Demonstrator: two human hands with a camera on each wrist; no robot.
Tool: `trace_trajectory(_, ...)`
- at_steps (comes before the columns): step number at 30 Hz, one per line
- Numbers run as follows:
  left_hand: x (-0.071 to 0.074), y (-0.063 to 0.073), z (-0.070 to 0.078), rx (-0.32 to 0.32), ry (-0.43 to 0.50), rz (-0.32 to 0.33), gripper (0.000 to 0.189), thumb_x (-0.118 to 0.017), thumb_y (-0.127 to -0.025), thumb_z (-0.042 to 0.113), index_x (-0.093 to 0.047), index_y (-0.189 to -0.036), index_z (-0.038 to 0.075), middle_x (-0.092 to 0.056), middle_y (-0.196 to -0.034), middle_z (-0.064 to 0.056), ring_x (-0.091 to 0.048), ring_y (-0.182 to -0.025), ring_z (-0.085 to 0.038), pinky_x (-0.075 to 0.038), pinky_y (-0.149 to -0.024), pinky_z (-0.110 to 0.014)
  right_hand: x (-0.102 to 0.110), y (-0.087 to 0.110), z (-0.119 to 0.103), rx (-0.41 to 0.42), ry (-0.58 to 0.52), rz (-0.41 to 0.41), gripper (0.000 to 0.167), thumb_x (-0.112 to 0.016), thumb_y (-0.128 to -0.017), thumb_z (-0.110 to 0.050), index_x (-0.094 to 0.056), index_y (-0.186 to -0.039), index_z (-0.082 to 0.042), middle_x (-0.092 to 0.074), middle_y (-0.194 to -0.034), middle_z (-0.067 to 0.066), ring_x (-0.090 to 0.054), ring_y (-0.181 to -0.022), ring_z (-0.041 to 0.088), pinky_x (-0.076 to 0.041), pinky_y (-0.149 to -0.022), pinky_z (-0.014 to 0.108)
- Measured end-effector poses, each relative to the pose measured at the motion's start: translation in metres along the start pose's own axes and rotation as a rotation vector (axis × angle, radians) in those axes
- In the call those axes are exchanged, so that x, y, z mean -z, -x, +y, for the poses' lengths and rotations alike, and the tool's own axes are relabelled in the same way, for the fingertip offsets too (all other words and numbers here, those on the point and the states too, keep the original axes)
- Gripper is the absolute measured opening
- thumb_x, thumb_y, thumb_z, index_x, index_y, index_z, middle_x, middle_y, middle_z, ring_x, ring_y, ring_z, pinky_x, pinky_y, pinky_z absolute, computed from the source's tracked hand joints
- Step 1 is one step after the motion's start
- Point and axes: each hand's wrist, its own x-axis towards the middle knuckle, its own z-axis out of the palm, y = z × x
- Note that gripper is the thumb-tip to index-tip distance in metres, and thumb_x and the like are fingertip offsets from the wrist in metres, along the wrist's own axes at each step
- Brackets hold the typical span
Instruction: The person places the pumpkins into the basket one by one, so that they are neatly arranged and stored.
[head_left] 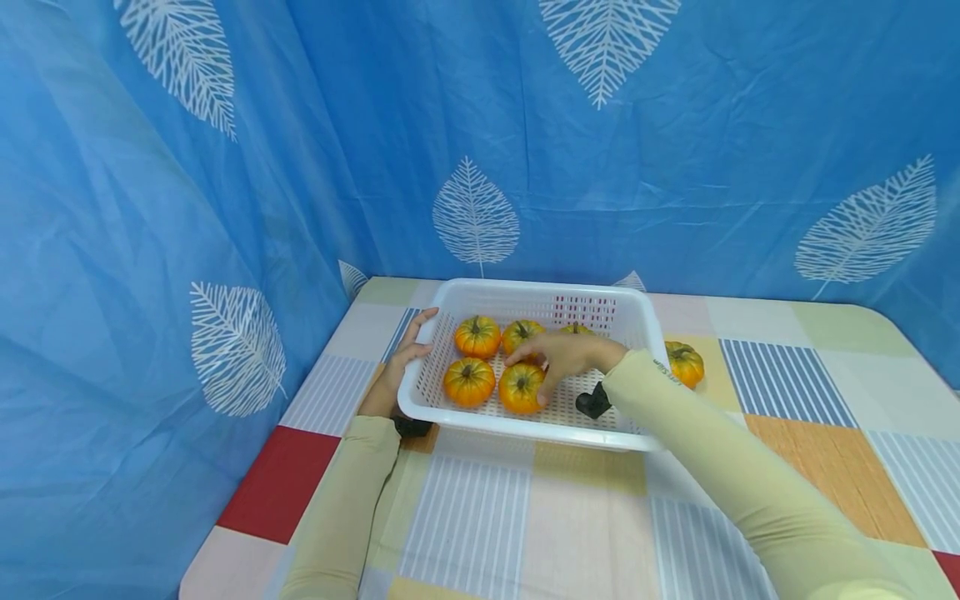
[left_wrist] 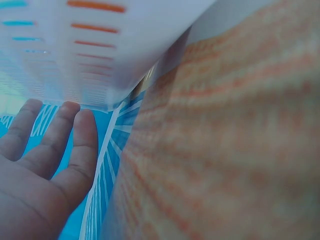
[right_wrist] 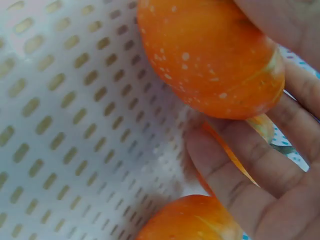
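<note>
A white slotted plastic basket [head_left: 525, 425] holds several small orange pumpkins, such as one at its left front [head_left: 468, 382] and one at its left back [head_left: 477, 337]. Reaching in from the right, my right hand [head_left: 572, 353] grips the front middle pumpkin [head_left: 519, 390] between thumb and fingers. In the right wrist view, the fingers curl round the lower side of that pumpkin [right_wrist: 210, 60], close to the slotted basket wall [right_wrist: 65, 110]. My left hand [head_left: 401, 368] is at the basket's left end, its extended fingers [left_wrist: 84, 135] against the outer wall [left_wrist: 100, 65].
Another pumpkin [head_left: 684, 365] lies on the table just outside the basket's right end. A patchwork-patterned cloth [head_left: 585, 517] covers the table. Blue curtains [head_left: 360, 125] with white leaf prints hang behind and to the left.
</note>
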Motion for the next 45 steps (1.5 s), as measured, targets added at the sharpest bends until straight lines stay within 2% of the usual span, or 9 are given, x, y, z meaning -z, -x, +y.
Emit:
trace_trajectory(3,0.002,0.001,0.0,0.011,-0.017,0.009,0.067,-0.028,-0.098,0.004,-0.008,-0.161,0.004,0.002,-0.176,-0.03,-0.011,-0.156,-0.05,-0.01,-0.126,-0.071,-0.002,-0.002,0.001,-0.001,0.027,0.005,0.077,-0.092,-0.084,-0.008,-0.059,-0.153,-0.003,-0.051,-0.16,0.022,-0.053,-0.135,0.036,-0.045,-0.115,0.053)
trace_trajectory(8,0.003,0.003,-0.001,0.016,0.008,0.017,0.064,-0.028,-0.097,0.003,-0.021,-0.159,0.016,0.0,-0.174,-0.031,-0.014,-0.153,-0.048,-0.01,-0.127,-0.07,-0.003,-0.005,0.002,0.004,0.04,0.014,0.075,-0.092,-0.085,-0.01,-0.06,-0.153,-0.004,-0.05,-0.162,0.022,-0.047,-0.146,0.041,-0.04,-0.12,0.057)
trace_trajectory(10,0.003,0.002,-0.001,0.013,0.007,0.012,0.064,-0.028,-0.097,0.004,-0.022,-0.159,0.018,0.001,-0.175,-0.03,-0.013,-0.153,-0.049,-0.01,-0.126,-0.072,-0.003,-0.006,0.003,0.0,0.045,0.019,0.074,-0.091,-0.086,-0.01,-0.06,-0.153,-0.005,-0.051,-0.162,0.021,-0.046,-0.147,0.041,-0.039,-0.121,0.057)
trace_trajectory(16,0.001,0.001,0.001,0.016,0.004,0.011,0.065,-0.028,-0.098,0.005,-0.014,-0.161,0.011,0.001,-0.175,-0.03,-0.012,-0.155,-0.051,-0.009,-0.126,-0.072,-0.002,-0.005,0.001,-0.02,0.054,0.039,0.072,-0.09,-0.087,-0.009,-0.061,-0.154,-0.007,-0.05,-0.163,0.02,-0.046,-0.148,0.041,-0.04,-0.12,0.058)
trace_trajectory(22,0.002,0.003,0.002,0.021,0.033,0.029,0.064,-0.028,-0.098,0.003,-0.019,-0.161,0.014,0.0,-0.174,-0.031,-0.012,-0.155,-0.049,-0.01,-0.128,-0.067,0.0,-0.004,-0.001,0.004,0.052,0.047,0.071,-0.09,-0.087,-0.008,-0.062,-0.152,-0.006,-0.05,-0.162,0.02,-0.045,-0.149,0.041,-0.04,-0.12,0.058)
trace_trajectory(26,0.002,0.004,0.002,0.033,0.016,0.035,0.065,-0.029,-0.098,0.005,-0.02,-0.161,0.016,0.0,-0.175,-0.03,-0.014,-0.154,-0.048,-0.011,-0.127,-0.069,0.002,-0.003,-0.002,0.027,0.051,0.052,0.071,-0.09,-0.086,-0.007,-0.062,-0.151,-0.005,-0.051,-0.161,0.021,-0.046,-0.148,0.043,-0.042,-0.119,0.059)
trace_trajectory(35,0.001,0.0,0.003,0.008,0.007,0.013,0.068,-0.029,-0.097,0.005,-0.008,-0.162,0.006,0.005,-0.176,-0.028,-0.005,-0.158,-0.053,-0.006,-0.125,-0.074,0.01,0.006,-0.007,0.001,-0.011,0.086,0.063,-0.082,-0.092,-0.001,-0.06,-0.151,0.0,-0.053,-0.159,0.022,-0.051,-0.142,0.045,-0.046,-0.115,0.058)
trace_trajectory(43,0.0,0.001,0.002,0.024,0.026,0.021,0.068,-0.028,-0.098,0.005,-0.005,-0.162,0.003,0.003,-0.176,-0.029,-0.007,-0.158,-0.052,-0.007,-0.126,-0.072,0.019,0.023,-0.014,0.075,-0.046,0.134,0.059,-0.079,-0.098,-0.007,-0.057,-0.151,0.006,-0.057,-0.155,0.025,-0.06,-0.133,0.045,-0.051,-0.11,0.058)
trace_trajectory(45,0.0,0.003,0.001,0.039,0.014,0.03,0.068,-0.029,-0.097,0.005,-0.009,-0.162,0.006,0.002,-0.176,-0.029,-0.009,-0.156,-0.051,-0.007,-0.126,-0.072,0.021,0.028,-0.016,0.09,-0.055,0.151,0.059,-0.079,-0.097,-0.008,-0.058,-0.15,0.007,-0.057,-0.154,0.027,-0.061,-0.131,0.045,-0.051,-0.109,0.059)
